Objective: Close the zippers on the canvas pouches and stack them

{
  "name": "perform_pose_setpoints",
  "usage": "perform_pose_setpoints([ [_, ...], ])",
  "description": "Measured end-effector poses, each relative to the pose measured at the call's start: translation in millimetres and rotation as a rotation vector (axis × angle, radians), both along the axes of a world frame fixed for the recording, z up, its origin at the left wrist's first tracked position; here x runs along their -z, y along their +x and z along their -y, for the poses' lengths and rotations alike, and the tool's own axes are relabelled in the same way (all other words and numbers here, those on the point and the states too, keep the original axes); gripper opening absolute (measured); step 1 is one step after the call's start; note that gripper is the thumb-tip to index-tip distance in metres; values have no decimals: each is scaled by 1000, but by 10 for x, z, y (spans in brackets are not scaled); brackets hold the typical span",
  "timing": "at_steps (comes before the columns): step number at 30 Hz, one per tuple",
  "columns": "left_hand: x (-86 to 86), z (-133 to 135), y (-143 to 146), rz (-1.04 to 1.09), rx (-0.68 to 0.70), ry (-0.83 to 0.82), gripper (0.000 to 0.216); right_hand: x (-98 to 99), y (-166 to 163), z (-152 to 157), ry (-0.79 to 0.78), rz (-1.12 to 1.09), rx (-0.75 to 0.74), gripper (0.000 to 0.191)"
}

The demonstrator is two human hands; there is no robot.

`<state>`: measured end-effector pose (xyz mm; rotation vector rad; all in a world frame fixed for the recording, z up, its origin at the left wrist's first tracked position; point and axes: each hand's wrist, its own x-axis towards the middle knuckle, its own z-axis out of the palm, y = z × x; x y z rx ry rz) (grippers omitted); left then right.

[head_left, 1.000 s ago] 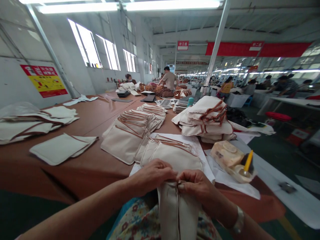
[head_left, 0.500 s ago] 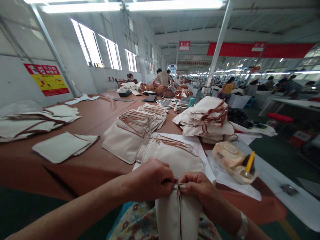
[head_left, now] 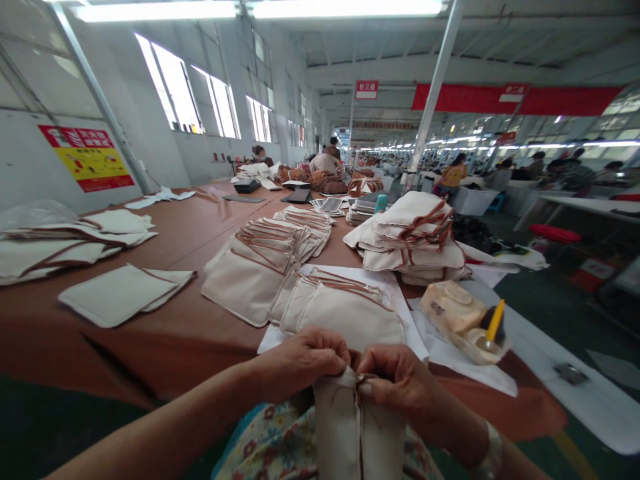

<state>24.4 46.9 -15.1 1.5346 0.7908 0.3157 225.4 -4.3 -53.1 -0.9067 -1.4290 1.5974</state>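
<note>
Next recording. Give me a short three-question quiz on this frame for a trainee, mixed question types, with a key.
1. True or false: the left hand and the right hand both pinch the top edge of one cloth pouch.
2. The yellow-handled tool is: A) on the table, to the right of the hands; B) in the left hand; C) on the floor.
3. Fill in: the fanned pouches just beyond the hands rest on a sheet of white ____.
Key: 1 true; 2 A; 3 paper.
</note>
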Motion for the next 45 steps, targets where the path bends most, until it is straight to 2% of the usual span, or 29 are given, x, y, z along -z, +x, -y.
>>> perform_pose_setpoints([
  [4, -43, -2, -5, -1, 9, -9, 19, 20, -44, -17, -21, 4, 71, 20],
  [7, -67, 26, -10, -89, 32, 57, 22, 73, -53, -17, -1, 57, 138, 18],
  [12, 13, 97, 36, -194, -15, 154, 27, 75, -55, 6, 39, 22, 188, 16],
  [15, 41, 128, 70, -195, -57, 124, 26, 32, -52, 32, 40, 32, 217, 13],
  [19, 6, 151, 100, -158, -87, -11, 20, -17, -42, 89, 7, 56, 215, 13],
  [23, -6, 181, 121, -211, -120, 28, 17, 3, -54, 152, 17, 45, 247, 10],
  [26, 33, 237, 124, -201, -92, 66, 13, 24, -58, 198, 165, 33, 222, 9],
  [28, 59, 291, 117, -145, -83, 68, 11, 3, -40, 228, 367, 75, 178, 12],
  [31, 70, 372, 102, -68, -105, 37, 11, -64, 25, 264, 652, 225, 103, 23],
  [33, 60, 413, 96, -40, -134, -5, 12, -89, 86, 282, 756, 363, 25, 27],
  [36, 27, 451, 94, 25, -176, -128, 11, -45, 174, 301, 873, 547, -72, 25],
  [38, -1, 465, 95, 64, -199, -244, 12, 19, 205, 312, 918, 600, -57, 21],
  [41, -29, 466, 100, 120, -195, -374, 18, 91, 189, 325, 1011, 640, 46, 22],
  [45, -4, 434, 118, 135, -168, -388, 34, 83, 134, 318, 1136, 660, 154, 28],
])
